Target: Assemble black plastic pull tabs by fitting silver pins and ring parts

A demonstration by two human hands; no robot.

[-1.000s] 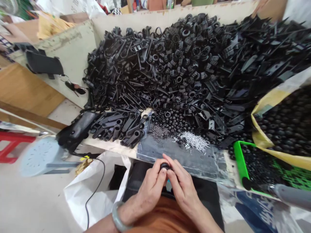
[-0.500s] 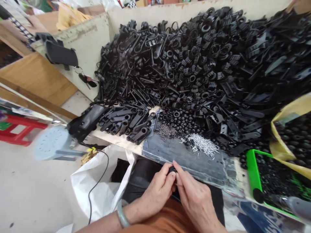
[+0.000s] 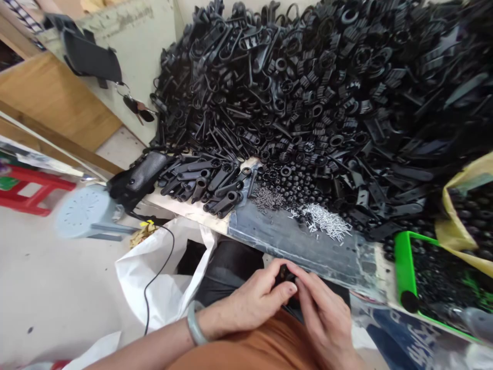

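Observation:
Between my fingers, over my lap at the table's front edge, is a small black plastic part (image 3: 284, 275), mostly covered by the fingers. My left hand (image 3: 265, 293) is closed on its left side, the thumb laid across the near side. My right hand (image 3: 323, 308) grips the same part from the right, its fingertips meeting those of the left. Just beyond the hands lies a dark mat (image 3: 285, 241) with a heap of silver pins (image 3: 327, 221) and a heap of small dark grey screws (image 3: 268, 199) at its far edge. Small round black pieces (image 3: 298, 182) lie behind them.
A large pile of black plastic parts (image 3: 262, 92) fills the back. Longer black pieces (image 3: 208, 182) lie at left. At right stand a green bin (image 3: 404, 264) and a yellow-edged bag (image 3: 454, 221). A white sack (image 3: 142, 272) hangs open below; a blue stool (image 3: 82, 210) stands left.
Both hands have shifted slightly right and down in view with the black part still between them. The left thumb now lies further across. The camera view has tilted down a little.

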